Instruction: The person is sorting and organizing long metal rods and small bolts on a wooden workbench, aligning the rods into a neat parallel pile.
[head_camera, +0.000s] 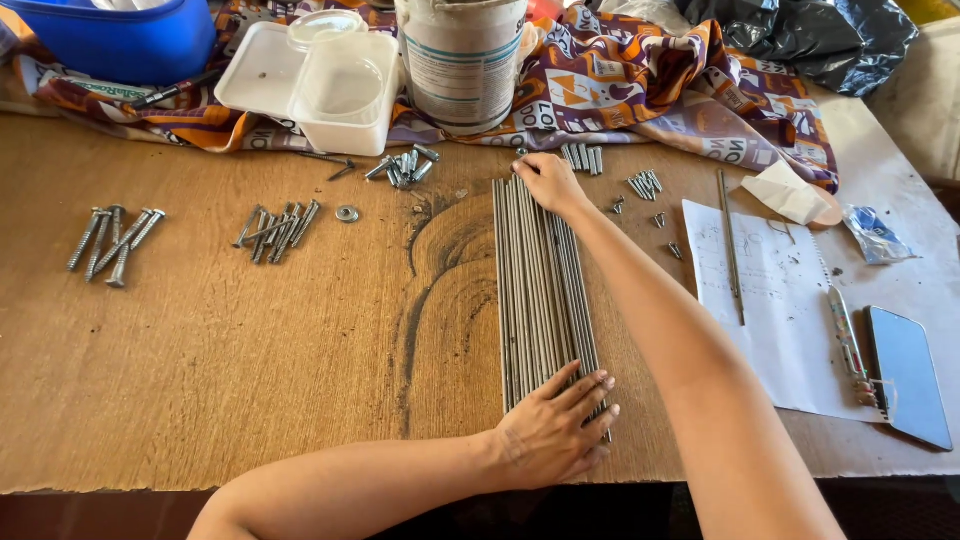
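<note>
Fingers of the left hand lie flat, unclenched, on the near ends of the steel rods; the right hand presses their far ends. Rods run lengthwise away across the worktop.

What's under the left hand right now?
The left hand lies flat on the near ends of the metal rods on the wooden table. The rod tips beneath it are hidden.

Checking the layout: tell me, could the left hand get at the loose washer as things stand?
Probably yes: the left hand rests on the rods' near ends, and only bare table lies between it and the washer.
</note>
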